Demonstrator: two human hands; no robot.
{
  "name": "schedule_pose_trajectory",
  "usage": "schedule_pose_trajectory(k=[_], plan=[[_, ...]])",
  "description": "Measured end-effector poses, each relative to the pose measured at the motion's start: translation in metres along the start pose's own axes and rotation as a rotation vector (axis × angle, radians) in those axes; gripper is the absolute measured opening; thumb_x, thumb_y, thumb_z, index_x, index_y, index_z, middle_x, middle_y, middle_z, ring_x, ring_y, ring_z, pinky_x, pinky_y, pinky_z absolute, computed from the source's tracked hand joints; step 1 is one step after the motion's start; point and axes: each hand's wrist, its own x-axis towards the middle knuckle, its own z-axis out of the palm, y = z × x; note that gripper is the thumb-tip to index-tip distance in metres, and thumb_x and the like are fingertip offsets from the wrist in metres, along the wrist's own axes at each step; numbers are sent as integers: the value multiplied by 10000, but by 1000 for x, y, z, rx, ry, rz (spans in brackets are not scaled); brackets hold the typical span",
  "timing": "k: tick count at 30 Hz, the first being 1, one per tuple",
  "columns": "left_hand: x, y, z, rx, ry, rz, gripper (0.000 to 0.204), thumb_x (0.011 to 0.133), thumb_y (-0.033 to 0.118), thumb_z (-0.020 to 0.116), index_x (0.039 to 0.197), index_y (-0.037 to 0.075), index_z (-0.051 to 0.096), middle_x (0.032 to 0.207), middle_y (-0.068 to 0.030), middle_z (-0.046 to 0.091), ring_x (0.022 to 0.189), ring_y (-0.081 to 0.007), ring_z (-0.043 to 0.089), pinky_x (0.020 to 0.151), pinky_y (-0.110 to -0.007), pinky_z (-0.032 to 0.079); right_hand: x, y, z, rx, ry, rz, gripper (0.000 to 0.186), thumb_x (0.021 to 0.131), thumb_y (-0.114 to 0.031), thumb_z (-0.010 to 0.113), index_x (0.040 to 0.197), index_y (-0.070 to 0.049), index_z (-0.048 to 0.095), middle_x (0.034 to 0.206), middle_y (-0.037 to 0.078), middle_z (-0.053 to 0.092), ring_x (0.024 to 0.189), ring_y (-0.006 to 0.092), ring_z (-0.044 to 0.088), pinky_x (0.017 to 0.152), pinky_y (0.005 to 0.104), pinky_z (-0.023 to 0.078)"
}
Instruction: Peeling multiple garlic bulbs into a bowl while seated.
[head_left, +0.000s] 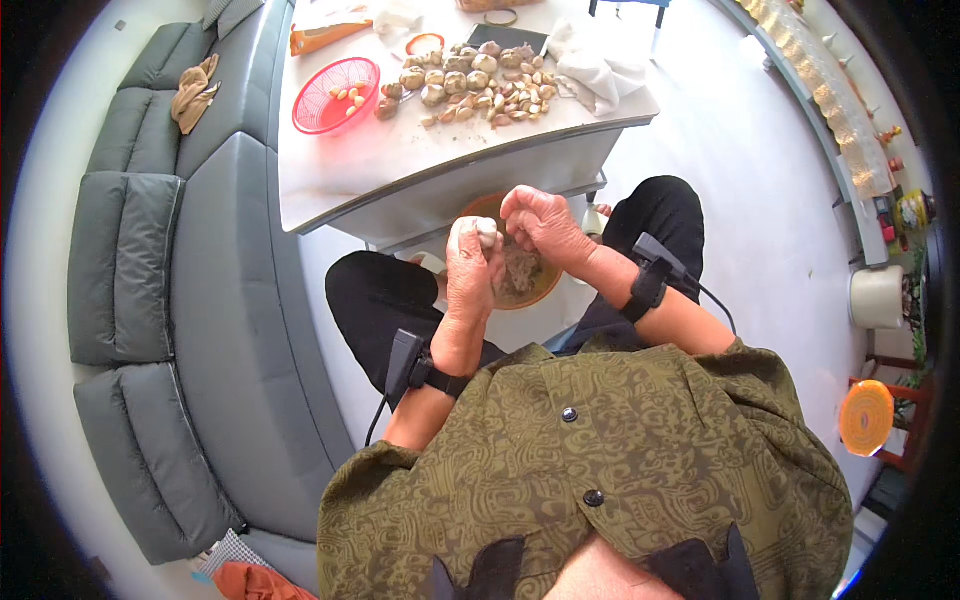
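My left hand (pixel 470 265) is closed on a whitish garlic bulb (pixel 486 232). Just right of it my right hand (pixel 540 228) has its fingers curled, and what they may hold is hidden. Below both hands sits an orange basin (pixel 535 290) with pale peels (pixel 520 270) inside, partly covered by the hands. On the white table (pixel 350 170) ahead lie several garlic bulbs (pixel 455 82) and a heap of loose cloves (pixel 515 105). A pink mesh basket (pixel 312 88) at the table's left holds several peeled cloves (pixel 355 96).
A grey sofa (pixel 220 290) runs along the left. White cloth (pixel 600 65) and a dark tray (pixel 510 38) lie at the table's back. My knees are either side of the basin. At the right stand a cream pot (pixel 875 297) and an orange round stool (pixel 865 418).
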Motion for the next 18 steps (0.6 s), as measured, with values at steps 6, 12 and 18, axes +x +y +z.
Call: schedule_pose_trajectory(k=[6, 12, 18], plan=[[8, -1, -10, -155, -12, -140, 303, 934, 374, 415, 899, 79, 478, 675, -55, 509, 410, -78, 341, 361, -217, 281, 17, 26, -5, -364, 97, -336, 63, 787, -58, 536, 831, -13, 539, 715, 136, 575, 634, 282, 566, 606, 324, 465], [12, 1, -11, -38, -18, -125, 319, 936, 390, 407, 913, 78, 471, 673, -37, 503, 420, -67, 325, 368, -203, 271, 25, 27, -7, -692, 127, -673, 84, 793, -110, 540, 848, -63, 581, 819, 98, 590, 777, 307, 575, 671, 365, 479], [18, -14, -17, 306, -35, 79, 288, 945, 377, 379, 958, 97, 443, 673, -3, 492, 490, -41, 347, 412, -182, 272, 7, 1, 6, -491, -108, -330, 306, 791, -339, 580, 875, -48, 534, 753, 183, 579, 737, 354, 580, 644, 398, 466]])
